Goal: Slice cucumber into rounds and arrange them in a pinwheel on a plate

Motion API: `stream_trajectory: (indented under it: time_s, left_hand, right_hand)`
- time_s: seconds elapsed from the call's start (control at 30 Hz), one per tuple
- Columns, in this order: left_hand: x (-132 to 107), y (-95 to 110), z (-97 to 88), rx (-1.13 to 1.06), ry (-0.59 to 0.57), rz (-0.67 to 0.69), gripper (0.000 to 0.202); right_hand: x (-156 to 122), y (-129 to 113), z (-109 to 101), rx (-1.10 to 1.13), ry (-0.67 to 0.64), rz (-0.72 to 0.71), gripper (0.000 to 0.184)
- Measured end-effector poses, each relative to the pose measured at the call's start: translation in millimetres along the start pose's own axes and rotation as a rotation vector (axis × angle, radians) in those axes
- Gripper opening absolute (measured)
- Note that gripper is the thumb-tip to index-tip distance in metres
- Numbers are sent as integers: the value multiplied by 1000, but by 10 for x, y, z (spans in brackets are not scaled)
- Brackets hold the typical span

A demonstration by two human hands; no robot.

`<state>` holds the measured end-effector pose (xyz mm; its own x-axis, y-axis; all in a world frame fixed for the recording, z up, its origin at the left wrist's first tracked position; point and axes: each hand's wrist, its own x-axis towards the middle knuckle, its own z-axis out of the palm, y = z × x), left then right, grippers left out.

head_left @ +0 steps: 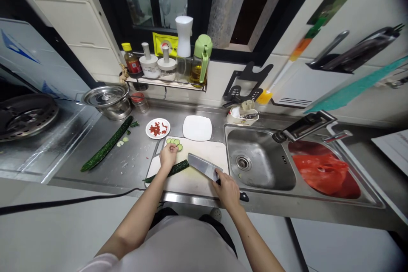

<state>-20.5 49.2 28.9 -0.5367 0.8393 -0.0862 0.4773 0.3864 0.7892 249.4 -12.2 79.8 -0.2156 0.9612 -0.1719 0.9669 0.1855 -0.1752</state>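
Observation:
My right hand [228,188] grips the black handle of a kitchen knife [204,166], its broad blade lying over the right part of a white cutting board [208,146]. At the board's far left, my left hand [168,155] has its fingers pinched at a cucumber slice [179,147]. Beyond those fingertips several more cucumber slices [172,140] lie in a row. A cut cucumber [178,168] rests across the board, partly hidden under my left wrist, with its cut end near the knife tip.
Left of the board are a whole cucumber [106,144], garlic cloves [120,143] and a plate of chopped red pieces [158,128]. A white plate [197,128] stands behind the board. The sink [264,161] is on the right, with a red plastic bag [321,170] in its second basin.

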Motion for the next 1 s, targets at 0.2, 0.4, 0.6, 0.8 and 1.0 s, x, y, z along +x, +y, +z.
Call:
stream_trajectory:
  time_s: [0.2,0.4,0.6,0.8,1.0]
  left_hand:
    - [275,29,93,171,-62,-58,12]
    - [378,145,131,424,-37,-53,16]
    - [388,144,183,460,-20,-9,20]
    - [373,121,210,470,13,57,21]
    - [313,38,151,470,1,152,24]
  right_hand:
    - [2,13,23,35,28,23,44]
    - [3,27,48,68,40,18,42]
    - [9,26,49,86,26,15,42]
    - [22,14,49,98,19,27,42]
    - [31,11,36,117,10,34,41]
